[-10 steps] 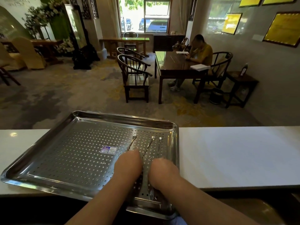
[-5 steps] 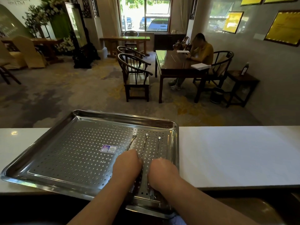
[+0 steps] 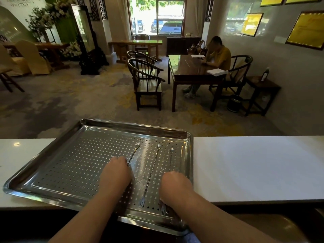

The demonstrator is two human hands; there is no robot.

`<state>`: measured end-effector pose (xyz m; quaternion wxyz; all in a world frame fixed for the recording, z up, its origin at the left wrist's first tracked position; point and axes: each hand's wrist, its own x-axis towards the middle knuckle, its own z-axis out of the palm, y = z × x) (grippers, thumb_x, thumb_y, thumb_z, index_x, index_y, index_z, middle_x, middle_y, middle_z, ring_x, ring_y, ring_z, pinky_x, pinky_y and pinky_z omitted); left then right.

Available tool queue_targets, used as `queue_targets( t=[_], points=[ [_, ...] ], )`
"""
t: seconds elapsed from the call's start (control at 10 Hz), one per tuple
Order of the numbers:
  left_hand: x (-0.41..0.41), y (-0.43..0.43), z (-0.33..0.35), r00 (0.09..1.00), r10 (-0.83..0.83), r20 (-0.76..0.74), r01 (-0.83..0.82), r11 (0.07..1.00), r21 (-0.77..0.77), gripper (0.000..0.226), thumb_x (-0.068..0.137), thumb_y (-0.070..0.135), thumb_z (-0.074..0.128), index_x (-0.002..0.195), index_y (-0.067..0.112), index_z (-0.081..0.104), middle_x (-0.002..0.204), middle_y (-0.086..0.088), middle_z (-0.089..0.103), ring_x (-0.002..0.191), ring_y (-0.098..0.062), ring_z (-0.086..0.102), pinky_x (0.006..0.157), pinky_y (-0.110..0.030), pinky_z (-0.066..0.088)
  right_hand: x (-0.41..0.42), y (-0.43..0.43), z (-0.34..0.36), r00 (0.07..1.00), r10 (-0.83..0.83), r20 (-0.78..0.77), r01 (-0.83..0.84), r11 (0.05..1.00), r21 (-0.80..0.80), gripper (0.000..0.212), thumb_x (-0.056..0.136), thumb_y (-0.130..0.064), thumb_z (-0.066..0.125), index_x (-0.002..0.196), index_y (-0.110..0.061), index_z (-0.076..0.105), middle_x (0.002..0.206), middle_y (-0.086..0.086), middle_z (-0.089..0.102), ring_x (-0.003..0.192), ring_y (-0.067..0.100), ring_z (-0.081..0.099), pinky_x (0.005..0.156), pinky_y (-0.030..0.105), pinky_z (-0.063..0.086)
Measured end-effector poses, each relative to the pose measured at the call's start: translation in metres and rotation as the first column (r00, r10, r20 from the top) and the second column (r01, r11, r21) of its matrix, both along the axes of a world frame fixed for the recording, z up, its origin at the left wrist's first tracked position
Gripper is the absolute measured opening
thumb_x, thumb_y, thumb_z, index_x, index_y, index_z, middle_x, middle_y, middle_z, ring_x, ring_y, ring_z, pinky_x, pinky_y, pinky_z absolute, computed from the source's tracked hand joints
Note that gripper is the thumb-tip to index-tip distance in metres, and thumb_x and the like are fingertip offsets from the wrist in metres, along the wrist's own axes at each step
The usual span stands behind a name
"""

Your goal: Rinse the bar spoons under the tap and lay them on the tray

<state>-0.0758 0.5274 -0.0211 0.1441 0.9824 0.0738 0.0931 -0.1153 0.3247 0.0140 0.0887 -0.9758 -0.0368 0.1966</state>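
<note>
Lying side by side near the right edge of a perforated steel tray on a white counter, three twisted-stem bar spoons point away. The left hand and right hand cover the outer spoons; finger positions cannot be told.

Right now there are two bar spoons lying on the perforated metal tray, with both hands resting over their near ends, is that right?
Not quite. The head view shows three bar spoons on the perforated metal tray, not two: the left spoon, the middle spoon and the right spoon. The left hand and right hand do rest over the near ends of the outer two.
</note>
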Motion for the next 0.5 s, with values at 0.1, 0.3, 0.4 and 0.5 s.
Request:
queue_targets(
  t=[0.1, 0.3, 0.4, 0.5],
  points=[
    [-0.011, -0.026, -0.001, 0.993, -0.110, 0.050, 0.113, 0.992, -0.058, 0.020, 0.090, 0.036, 0.061, 0.100, 0.020, 0.063, 0.096, 0.002, 0.065, 0.076, -0.014, 0.061, 0.064, -0.029, 0.048, 0.001, 0.002, -0.005, 0.999, 0.002, 0.042, -0.002, 1.000, -0.011, 0.023, 0.094, -0.009, 0.060, 0.112, -0.012, 0.074, 0.117, 0.010, 0.073, 0.106, 0.029, 0.070, 0.085, 0.040, 0.060],
    [-0.022, -0.068, -0.006, 0.984, -0.173, -0.044, 0.169, 0.982, -0.081, 0.016, 0.086, 0.040, 0.058, 0.088, 0.025, 0.064, 0.080, 0.004, 0.067, 0.072, -0.019, 0.065, 0.063, -0.033, 0.052, 0.004, 0.006, -0.011, 0.997, -0.004, 0.078, 0.008, 0.999, -0.042, 0.021, 0.090, -0.011, 0.071, 0.110, -0.011, 0.073, 0.118, 0.011, 0.073, 0.109, 0.030, 0.071, 0.083, 0.039, 0.059],
    [-0.024, -0.065, -0.008, 0.986, -0.165, -0.033, 0.160, 0.979, -0.130, 0.010, 0.086, 0.032, 0.055, 0.087, 0.026, 0.062, 0.073, 0.007, 0.061, 0.064, -0.016, 0.057, 0.057, -0.030, 0.045, 0.001, 0.005, -0.014, 0.995, 0.008, 0.103, -0.006, 1.000, -0.026, 0.018, 0.090, -0.010, 0.066, 0.106, -0.011, 0.074, 0.115, 0.011, 0.074, 0.106, 0.031, 0.072, 0.083, 0.039, 0.059],
    [-0.023, -0.065, -0.008, 0.987, -0.158, -0.042, 0.151, 0.980, -0.133, 0.010, 0.086, 0.032, 0.055, 0.085, 0.025, 0.063, 0.073, 0.008, 0.061, 0.066, -0.015, 0.058, 0.058, -0.030, 0.045, 0.002, 0.006, -0.011, 0.994, -0.017, 0.109, 0.020, 0.999, -0.025, 0.019, 0.090, -0.011, 0.066, 0.108, -0.012, 0.074, 0.115, 0.010, 0.074, 0.106, 0.030, 0.071, 0.082, 0.039, 0.059]
  ],
)
